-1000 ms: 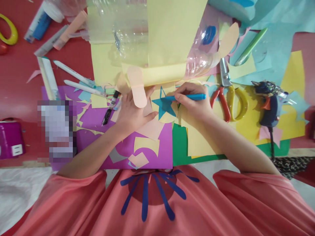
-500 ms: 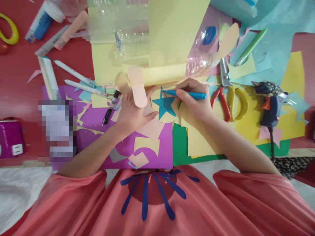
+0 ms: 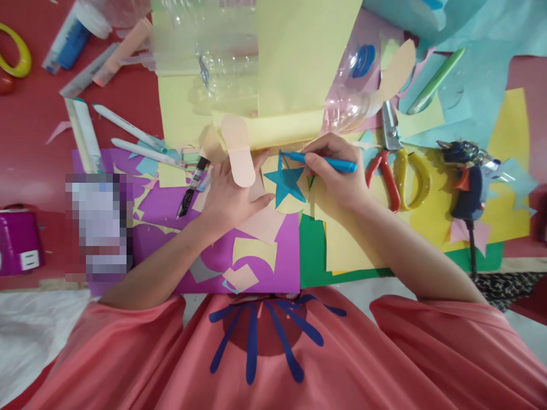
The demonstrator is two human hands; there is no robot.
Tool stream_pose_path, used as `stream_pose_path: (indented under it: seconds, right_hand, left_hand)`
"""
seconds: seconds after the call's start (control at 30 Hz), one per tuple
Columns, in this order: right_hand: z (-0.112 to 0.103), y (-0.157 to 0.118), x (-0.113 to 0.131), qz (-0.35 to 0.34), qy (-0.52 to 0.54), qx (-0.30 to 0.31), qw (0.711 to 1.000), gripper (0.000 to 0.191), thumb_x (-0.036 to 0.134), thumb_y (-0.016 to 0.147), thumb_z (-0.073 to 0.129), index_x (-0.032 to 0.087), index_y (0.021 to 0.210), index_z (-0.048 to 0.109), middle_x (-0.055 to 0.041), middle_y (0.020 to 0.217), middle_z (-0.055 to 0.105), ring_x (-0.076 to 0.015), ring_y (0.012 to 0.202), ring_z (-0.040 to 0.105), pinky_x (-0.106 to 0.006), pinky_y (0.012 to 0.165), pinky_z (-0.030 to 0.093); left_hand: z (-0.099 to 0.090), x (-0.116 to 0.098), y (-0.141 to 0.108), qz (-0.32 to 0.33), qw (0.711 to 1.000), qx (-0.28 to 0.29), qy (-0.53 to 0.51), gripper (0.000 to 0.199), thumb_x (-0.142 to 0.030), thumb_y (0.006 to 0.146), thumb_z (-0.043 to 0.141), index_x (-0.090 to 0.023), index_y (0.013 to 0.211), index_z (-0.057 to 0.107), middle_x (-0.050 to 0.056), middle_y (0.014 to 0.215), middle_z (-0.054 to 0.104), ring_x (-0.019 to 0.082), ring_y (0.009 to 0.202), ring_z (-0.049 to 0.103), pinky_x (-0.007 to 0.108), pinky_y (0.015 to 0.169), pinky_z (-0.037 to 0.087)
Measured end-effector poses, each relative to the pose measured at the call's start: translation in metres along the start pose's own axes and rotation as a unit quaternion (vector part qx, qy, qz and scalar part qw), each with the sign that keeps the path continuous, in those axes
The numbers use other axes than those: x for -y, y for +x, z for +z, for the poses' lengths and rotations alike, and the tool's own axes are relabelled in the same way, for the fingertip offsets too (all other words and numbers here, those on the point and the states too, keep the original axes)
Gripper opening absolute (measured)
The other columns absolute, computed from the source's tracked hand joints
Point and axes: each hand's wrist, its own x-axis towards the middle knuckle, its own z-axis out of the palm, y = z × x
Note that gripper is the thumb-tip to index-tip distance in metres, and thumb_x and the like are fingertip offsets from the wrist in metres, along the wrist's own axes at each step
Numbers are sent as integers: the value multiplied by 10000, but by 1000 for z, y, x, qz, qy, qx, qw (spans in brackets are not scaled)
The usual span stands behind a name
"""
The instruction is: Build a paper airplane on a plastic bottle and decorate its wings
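A blue pen (image 3: 342, 165) is gripped in my right hand (image 3: 337, 171), its tip at the top point of a blue star (image 3: 287, 185). The star lies on pale yellow paper between my hands. My left hand (image 3: 233, 193) rests palm down on the papers left of the star, fingers spread, thumb toward the star. Over the back of that hand's fingers lies a peach paper strip with rounded ends (image 3: 237, 151). Just left of the same hand is a black marker (image 3: 192, 185).
Scissors with red and yellow handles (image 3: 401, 171) and a dark blue glue gun (image 3: 468, 188) lie to the right. Clear plastic bottles (image 3: 222, 51) stand or lie at the back. White pens (image 3: 132, 128), a phone (image 3: 102, 228) and paper scraps (image 3: 241, 277) are on the left.
The pen and my right hand have shifted very slightly to the left and up at the star's top point. My left hand stays in place.
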Motion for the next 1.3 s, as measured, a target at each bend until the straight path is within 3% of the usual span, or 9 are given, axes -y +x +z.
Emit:
stream_pose_path:
  seconds: [0.27, 0.5, 0.7, 1.3]
  right_hand:
    - [-2, 0, 6, 22, -26, 17, 999, 123, 195, 784, 579, 205, 662, 564, 44, 596, 569, -88, 540, 526, -248, 526, 422]
    - [1, 0, 3, 20, 1, -6, 1000, 71, 270, 814, 616, 225, 763, 594, 35, 646, 574, -98, 570, 548, -256, 550, 447]
    - [-1, 0, 6, 29, -25, 14, 999, 125, 195, 770, 582, 212, 647, 569, 38, 594, 573, -96, 541, 521, -256, 531, 425]
    - [0, -1, 6, 19, -6, 10, 1000, 120, 208, 765, 596, 205, 647, 573, 40, 601, 574, -88, 548, 512, -249, 536, 413]
  left_hand:
    - [-1, 0, 2, -12, 1000, 15, -4, 725, -408, 878, 603, -247, 1525, 319, 135, 1432, 514, 365, 1368, 414, 556, 1138, 281]
    - [-2, -1, 1, -12, 1000, 15, -5, 704, -394, 882, 594, -246, 1520, 334, 141, 1453, 499, 380, 1378, 409, 572, 1140, 277]
    - [0, 2, 0, 4, 1000, -2, -23, 722, -404, 875, 603, -260, 1525, 324, 134, 1439, 520, 380, 1373, 412, 570, 1131, 294]
    - [0, 1, 1, -9, 1000, 8, -15, 729, -415, 872, 599, -267, 1528, 316, 127, 1438, 519, 364, 1370, 410, 552, 1137, 286]
